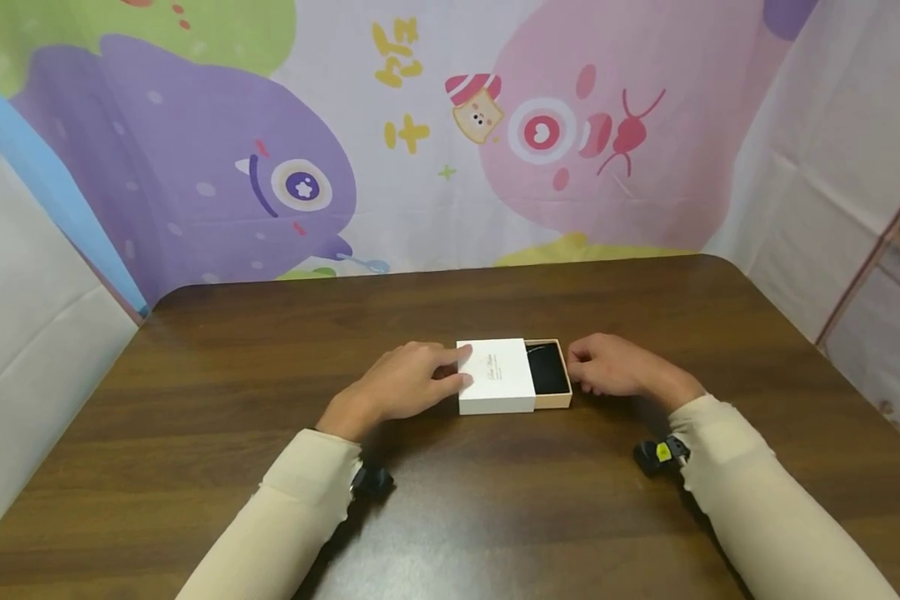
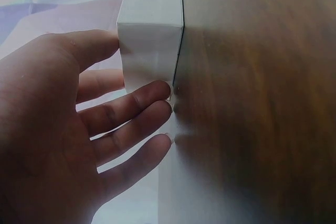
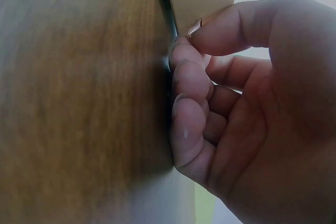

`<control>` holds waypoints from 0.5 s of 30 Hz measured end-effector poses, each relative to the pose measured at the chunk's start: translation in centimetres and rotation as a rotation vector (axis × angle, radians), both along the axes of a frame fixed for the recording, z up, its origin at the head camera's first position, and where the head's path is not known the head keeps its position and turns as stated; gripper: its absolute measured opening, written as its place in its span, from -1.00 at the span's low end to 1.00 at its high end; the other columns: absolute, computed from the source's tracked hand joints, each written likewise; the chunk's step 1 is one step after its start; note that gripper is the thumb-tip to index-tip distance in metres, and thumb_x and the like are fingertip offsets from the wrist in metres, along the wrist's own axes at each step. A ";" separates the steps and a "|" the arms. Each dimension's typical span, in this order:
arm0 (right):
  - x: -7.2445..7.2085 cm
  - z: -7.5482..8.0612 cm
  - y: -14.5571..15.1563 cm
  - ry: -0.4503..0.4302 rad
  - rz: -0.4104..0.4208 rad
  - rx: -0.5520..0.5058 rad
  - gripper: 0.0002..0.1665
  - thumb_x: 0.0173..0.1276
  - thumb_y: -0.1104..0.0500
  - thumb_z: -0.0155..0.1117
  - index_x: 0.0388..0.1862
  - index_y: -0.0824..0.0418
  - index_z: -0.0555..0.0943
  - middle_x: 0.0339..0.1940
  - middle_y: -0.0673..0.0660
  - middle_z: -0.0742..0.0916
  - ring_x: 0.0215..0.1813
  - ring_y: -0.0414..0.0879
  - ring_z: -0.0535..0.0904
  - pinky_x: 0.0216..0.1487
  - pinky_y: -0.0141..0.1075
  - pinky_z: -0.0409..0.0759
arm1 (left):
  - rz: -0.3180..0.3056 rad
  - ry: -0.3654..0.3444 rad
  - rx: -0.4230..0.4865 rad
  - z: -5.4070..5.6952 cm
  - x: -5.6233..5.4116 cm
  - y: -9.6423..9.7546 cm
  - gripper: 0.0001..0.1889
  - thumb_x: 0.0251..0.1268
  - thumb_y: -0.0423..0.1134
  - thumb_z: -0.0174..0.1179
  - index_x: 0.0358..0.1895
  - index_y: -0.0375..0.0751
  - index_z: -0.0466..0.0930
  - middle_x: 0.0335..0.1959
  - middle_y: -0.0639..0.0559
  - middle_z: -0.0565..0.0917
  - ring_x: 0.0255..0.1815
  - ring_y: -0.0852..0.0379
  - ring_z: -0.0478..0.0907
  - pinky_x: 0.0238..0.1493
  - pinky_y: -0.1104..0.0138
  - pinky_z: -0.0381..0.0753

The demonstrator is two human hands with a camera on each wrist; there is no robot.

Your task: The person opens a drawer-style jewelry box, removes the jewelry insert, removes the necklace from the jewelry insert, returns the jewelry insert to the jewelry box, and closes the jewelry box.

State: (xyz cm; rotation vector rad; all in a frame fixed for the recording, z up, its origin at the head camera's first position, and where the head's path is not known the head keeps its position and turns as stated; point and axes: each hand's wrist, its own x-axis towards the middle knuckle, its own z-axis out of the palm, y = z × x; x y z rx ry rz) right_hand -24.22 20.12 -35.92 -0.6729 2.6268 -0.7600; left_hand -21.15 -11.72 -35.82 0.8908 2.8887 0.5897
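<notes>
A white box sleeve (image 1: pixel 495 375) with small gold lettering lies flat on the table. From its right end sticks out a tan drawer (image 1: pixel 552 402), with a black insert (image 1: pixel 547 371) crossed by a thin pale strand at its far edge. My left hand (image 1: pixel 408 379) rests thumb and index fingertips on the sleeve's top at its left end; in the left wrist view the other fingers (image 2: pixel 149 103) are loosely extended near the end face. At the drawer's outer end, my right hand (image 1: pixel 607 365) pinches a small ribbon-like tab (image 3: pixel 195 27) between thumb and index finger, its other fingers curled.
The brown wood-grain table (image 1: pixel 450 517) extends all around the box. A cartoon-printed cloth (image 1: pixel 420 192) hangs behind the far edge, with pale cloth (image 1: pixel 817 183) at the sides. Each wrist carries a black camera mount (image 1: pixel 656 456).
</notes>
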 end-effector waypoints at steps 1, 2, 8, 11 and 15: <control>0.0 0.0 0.0 0.002 0.002 -0.005 -0.79 0.33 0.25 0.05 -0.50 0.18 0.53 -0.58 0.05 0.61 -0.54 -0.11 0.51 -0.46 -0.23 0.44 | -0.001 0.002 0.000 0.0 0.0 0.0 -0.44 0.48 0.06 0.13 0.45 -0.03 0.41 0.26 -0.02 0.60 0.06 0.14 0.57 -0.01 0.14 0.52; 0.0 0.0 0.0 0.006 0.003 -0.007 -0.79 0.33 0.25 0.05 -0.51 0.18 0.53 -0.58 0.05 0.61 -0.54 -0.12 0.51 -0.46 -0.23 0.44 | -0.002 0.003 0.000 0.0 0.0 0.0 -0.44 0.48 0.06 0.13 0.45 -0.03 0.41 0.26 -0.02 0.60 0.05 0.14 0.57 -0.01 0.13 0.53; 0.1 -0.1 0.0 0.006 -0.006 -0.003 -0.79 0.32 0.25 0.05 -0.51 0.17 0.53 -0.58 0.04 0.60 -0.54 -0.12 0.51 -0.46 -0.23 0.43 | -0.002 0.000 -0.002 -0.1 -0.1 0.0 -0.44 0.48 0.06 0.13 0.45 -0.03 0.40 0.27 -0.02 0.60 0.01 0.16 0.56 -0.05 0.14 0.52; 0.0 -0.1 0.0 0.007 -0.005 -0.004 -0.80 0.32 0.25 0.06 -0.51 0.18 0.54 -0.58 0.04 0.60 -0.55 -0.12 0.51 -0.46 -0.23 0.43 | 0.001 0.000 0.000 -0.1 -0.1 0.0 -0.44 0.48 0.06 0.13 0.45 -0.03 0.41 0.26 -0.02 0.60 -0.04 0.16 0.55 -0.09 0.15 0.50; 0.0 -0.1 -0.1 0.007 -0.004 -0.008 -0.80 0.31 0.25 0.05 -0.51 0.19 0.54 -0.58 0.05 0.61 -0.55 -0.12 0.51 -0.46 -0.23 0.44 | 0.005 -0.004 0.000 0.0 0.1 0.0 -0.45 0.48 0.06 0.13 0.45 -0.02 0.41 0.25 -0.02 0.61 -0.09 0.16 0.53 -0.14 0.18 0.48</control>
